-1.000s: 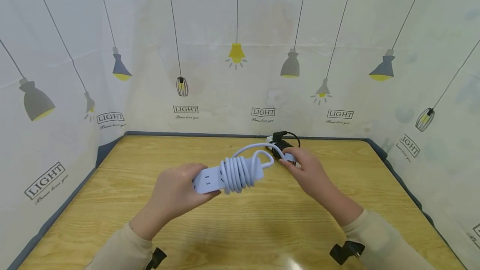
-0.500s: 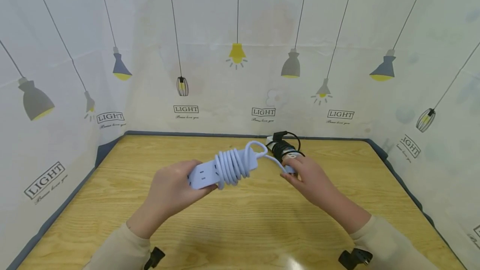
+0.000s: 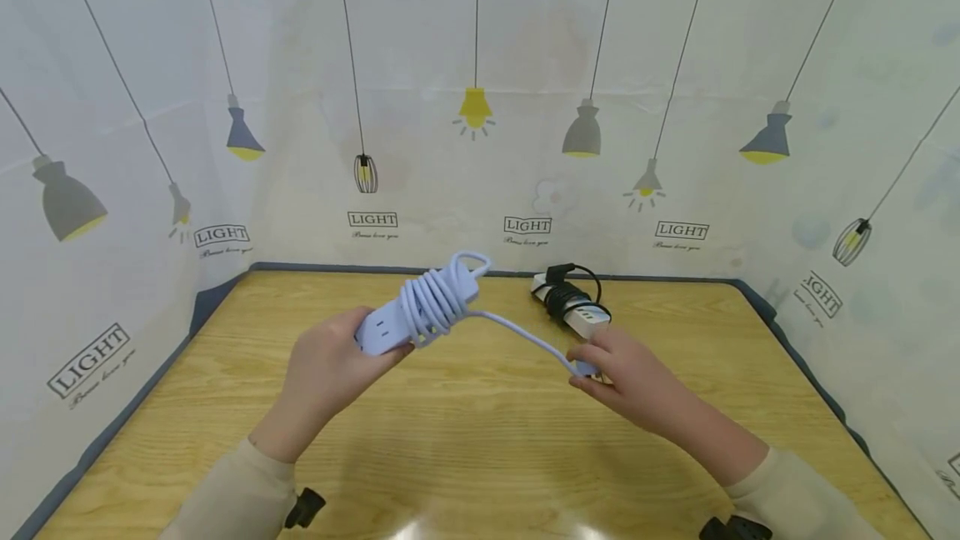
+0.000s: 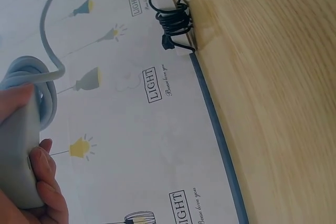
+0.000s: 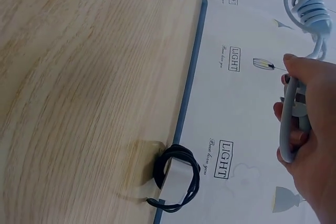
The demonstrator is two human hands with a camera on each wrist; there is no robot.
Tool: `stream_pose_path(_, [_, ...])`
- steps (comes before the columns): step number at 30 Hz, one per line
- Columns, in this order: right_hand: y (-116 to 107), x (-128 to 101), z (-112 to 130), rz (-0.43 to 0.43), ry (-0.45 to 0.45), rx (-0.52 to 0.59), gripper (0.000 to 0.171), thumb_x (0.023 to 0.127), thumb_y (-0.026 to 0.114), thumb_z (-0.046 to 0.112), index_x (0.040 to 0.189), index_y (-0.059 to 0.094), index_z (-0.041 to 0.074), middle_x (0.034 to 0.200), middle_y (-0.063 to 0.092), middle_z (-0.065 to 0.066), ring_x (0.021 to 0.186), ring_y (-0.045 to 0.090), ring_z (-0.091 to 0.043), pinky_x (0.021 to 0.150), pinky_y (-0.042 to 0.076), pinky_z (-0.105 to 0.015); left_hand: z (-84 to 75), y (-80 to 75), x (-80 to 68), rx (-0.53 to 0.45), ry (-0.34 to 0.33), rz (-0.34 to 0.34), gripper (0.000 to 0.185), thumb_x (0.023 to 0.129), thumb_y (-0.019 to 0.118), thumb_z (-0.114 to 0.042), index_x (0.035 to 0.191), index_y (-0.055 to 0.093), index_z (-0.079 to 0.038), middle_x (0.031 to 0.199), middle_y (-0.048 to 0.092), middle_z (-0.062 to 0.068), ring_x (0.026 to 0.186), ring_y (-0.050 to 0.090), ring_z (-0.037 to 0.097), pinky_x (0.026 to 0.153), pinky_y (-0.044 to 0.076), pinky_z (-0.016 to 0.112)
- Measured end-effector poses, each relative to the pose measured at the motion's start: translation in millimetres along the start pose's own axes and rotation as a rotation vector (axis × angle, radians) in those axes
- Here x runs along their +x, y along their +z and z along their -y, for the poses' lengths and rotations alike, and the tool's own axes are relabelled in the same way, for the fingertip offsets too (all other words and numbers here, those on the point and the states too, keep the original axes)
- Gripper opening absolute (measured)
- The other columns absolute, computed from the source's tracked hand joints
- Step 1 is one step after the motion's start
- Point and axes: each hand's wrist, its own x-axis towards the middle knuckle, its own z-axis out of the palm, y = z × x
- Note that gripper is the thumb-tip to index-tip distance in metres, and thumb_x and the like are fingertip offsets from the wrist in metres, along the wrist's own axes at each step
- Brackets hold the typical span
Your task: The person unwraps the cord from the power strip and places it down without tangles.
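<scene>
Pale power strip (image 3: 382, 329), long smooth box with slots, up above streaky wood table (image 3: 465, 432), left hand (image 3: 330, 367) gripping one end. Round cord (image 3: 432, 305) (bendy, like noodle) loops around it. Right hand (image 3: 630, 375) pinches plug (image 3: 587, 368) on cord's end.

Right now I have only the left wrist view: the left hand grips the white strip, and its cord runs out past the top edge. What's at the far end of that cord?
Observer: A plug, which the right hand pinches; the head view shows it.
Operator: Good. And what shows on the side of the white strip that I can't see?
Observer: Socket slots. In the head view they sit between the left hand and the wound cord.
</scene>
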Motion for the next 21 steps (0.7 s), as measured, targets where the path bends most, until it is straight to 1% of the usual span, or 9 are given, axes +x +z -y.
stream_pose_path(3, [-3,-2,3,-0.002,-0.05,0.028,0.041,0.097,0.047,0.049,0.103,0.067,0.014,0.087,0.053,0.007,0.075,0.044,-0.006,0.062,0.043,-0.025,3.4,1.0,-0.4,0.014,-0.029,0.016,0.043,0.073,0.082,-0.04,0.09,0.068,-0.003,0.072,0.066,0.006,0.057,0.058,0.017,0.05,0.047,0.036])
stream_pose_path(5, [-5,-3,5,-0.006,-0.077,0.048,0.029,0.095,0.06,0.041,0.104,0.067,0.015,0.087,0.054,0.007,0.075,0.044,-0.006,0.062,0.042,-0.025,4.6,1.1,-0.4,0.025,-0.045,0.025,0.044,0.074,0.082,-0.041,0.09,0.068,-0.003,0.073,0.066,0.007,0.057,0.058,0.017,0.05,0.046,0.036])
stream_pose_path(7, [-7,-4,6,-0.013,-0.1,0.063,0.023,0.093,0.065,0.036,0.104,0.066,0.015,0.087,0.053,0.007,0.076,0.044,-0.006,0.062,0.042,-0.024,5.3,0.8,0.0,0.04,-0.064,0.041,0.045,0.074,0.081,-0.042,0.09,0.068,-0.002,0.073,0.066,0.007,0.057,0.057,0.017,0.049,0.046,0.035])
stream_pose_path(10, [-11,-5,8,-0.017,-0.127,0.089,0.022,0.094,0.065,0.035,0.105,0.067,0.016,0.088,0.051,0.009,0.077,0.042,-0.006,0.063,0.041,-0.022,5.8,-0.3,0.9,0.056,-0.098,0.076,0.047,0.076,0.079,-0.045,0.091,0.068,-0.002,0.074,0.066,0.007,0.058,0.058,0.018,0.05,0.046,0.035])
stream_pose_path(12, [-14,-6,10,-0.014,-0.149,0.098,0.026,0.097,0.057,0.039,0.105,0.067,0.016,0.089,0.05,0.01,0.078,0.041,-0.006,0.065,0.04,-0.021,6.4,-0.7,1.3,0.063,-0.121,0.101,0.048,0.077,0.078,-0.046,0.092,0.067,-0.002,0.075,0.066,0.007,0.059,0.058,0.017,0.05,0.046,0.034])
stream_pose_path(13, [-16,-6,12,-0.014,-0.161,0.104,0.027,0.098,0.056,0.04,0.106,0.067,0.016,0.089,0.05,0.011,0.078,0.041,-0.006,0.065,0.04,-0.021,6.8,-0.7,1.4,0.065,-0.129,0.111,0.049,0.077,0.078,-0.047,0.092,0.067,-0.002,0.075,0.066,0.007,0.059,0.058,0.018,0.05,0.046,0.034])
stream_pose_path(18, [-23,-6,19,-0.051,-0.249,0.11,0.025,0.099,0.055,0.037,0.108,0.066,0.016,0.09,0.05,0.011,0.078,0.04,-0.006,0.069,0.036,-0.018,10.8,1.9,1.3,0.082,-0.138,0.124,0.048,0.076,0.078,-0.047,0.09,0.067,-0.003,0.074,0.065,0.007,0.058,0.057,0.017,0.049,0.045,0.034])
stream_pose_path(21, [-28,-5,23,-0.081,-0.279,0.116,0.024,0.099,0.056,0.035,0.109,0.066,0.015,0.091,0.051,0.009,0.078,0.041,-0.006,0.069,0.036,-0.016,13.6,4.2,1.2,0.098,-0.138,0.136,0.047,0.075,0.079,-0.048,0.088,0.066,-0.005,0.073,0.065,0.005,0.057,0.055,0.016,0.048,0.044,0.034])
